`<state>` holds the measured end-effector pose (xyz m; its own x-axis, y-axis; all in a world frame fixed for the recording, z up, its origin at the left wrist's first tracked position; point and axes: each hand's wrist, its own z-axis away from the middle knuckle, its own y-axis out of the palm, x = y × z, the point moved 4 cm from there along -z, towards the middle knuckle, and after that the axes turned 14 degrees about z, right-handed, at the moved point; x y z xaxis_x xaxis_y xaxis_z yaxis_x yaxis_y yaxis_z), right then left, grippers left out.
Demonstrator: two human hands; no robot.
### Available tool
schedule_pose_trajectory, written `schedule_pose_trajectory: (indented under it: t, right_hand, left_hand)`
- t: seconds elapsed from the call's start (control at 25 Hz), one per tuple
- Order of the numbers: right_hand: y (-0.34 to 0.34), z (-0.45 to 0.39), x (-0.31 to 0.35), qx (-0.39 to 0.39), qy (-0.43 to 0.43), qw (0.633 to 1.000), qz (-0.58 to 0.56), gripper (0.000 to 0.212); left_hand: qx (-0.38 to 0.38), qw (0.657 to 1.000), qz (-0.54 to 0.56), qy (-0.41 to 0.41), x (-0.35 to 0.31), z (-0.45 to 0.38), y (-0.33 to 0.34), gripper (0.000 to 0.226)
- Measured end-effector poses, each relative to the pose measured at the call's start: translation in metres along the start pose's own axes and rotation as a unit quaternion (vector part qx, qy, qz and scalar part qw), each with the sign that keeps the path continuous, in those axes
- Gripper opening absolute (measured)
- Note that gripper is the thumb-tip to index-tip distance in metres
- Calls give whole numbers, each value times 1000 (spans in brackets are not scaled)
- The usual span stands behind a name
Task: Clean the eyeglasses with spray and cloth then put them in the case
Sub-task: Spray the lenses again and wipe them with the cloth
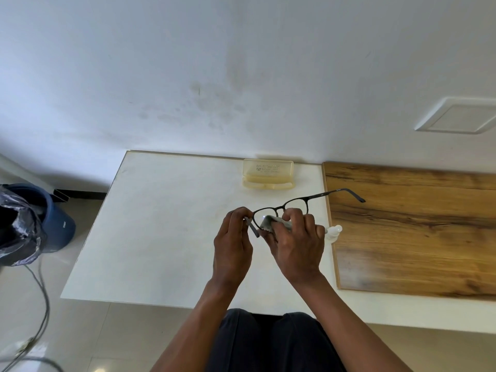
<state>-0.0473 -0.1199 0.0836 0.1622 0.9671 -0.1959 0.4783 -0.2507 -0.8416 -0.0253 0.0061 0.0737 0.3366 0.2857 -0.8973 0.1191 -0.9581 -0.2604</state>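
Head view: left hand pinches the glasses by one temple above the surface; right hand presses a cloth on a lens. Spray lies just right; open case stands beyond by the wall.

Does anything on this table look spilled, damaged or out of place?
Nothing stands out. The pale yellow plastic case lies open by the wall, the white spray bottle lies behind the right hand, and the dark-framed eyeglasses look intact.
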Motion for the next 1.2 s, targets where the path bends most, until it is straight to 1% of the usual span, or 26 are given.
schedule_pose_trajectory:
  t: [0.08,0.2,0.28,0.48,0.6,0.68,0.8,0.92,1.04,1.2]
  right_hand:
    - [1,0,3,17,6,1000,-5,27]
    - [2,0,7,50,17,998,-22,35]
    - [3,-1,9,63,23,997,-41,36]
    - [4,1,9,69,15,991,-114,32]
    - [4,3,8,67,17,986,-150,28]
    - [4,3,6,56,16,988,-144,23]
    - [4,4,3,29,15,995,-96,20]
    - [5,6,2,15,15,999,-40,23]
    - [7,6,3,35,11,999,-18,26]
    - [9,4,8,67,21,997,-41,35]
  left_hand:
    - [-3,1000,4,5,-1,0,0,25]
    - [-6,1000,14,5,-1,-1,1,25]
    - [-6,1000,19,-2,0,1,1,23]
    - [-7,1000,27,-5,-2,3,1,29]
    - [-13,1000,22,-10,-1,3,2,25]
    - [-13,1000,14,-17,1,4,2,22]
    - [-7,1000,16,-23,2,5,2,22]
    - [1,1000,22,-16,0,5,2,29]
    - [5,1000,21,-10,-2,4,2,32]
    - [1,1000,23,-11,0,5,2,30]
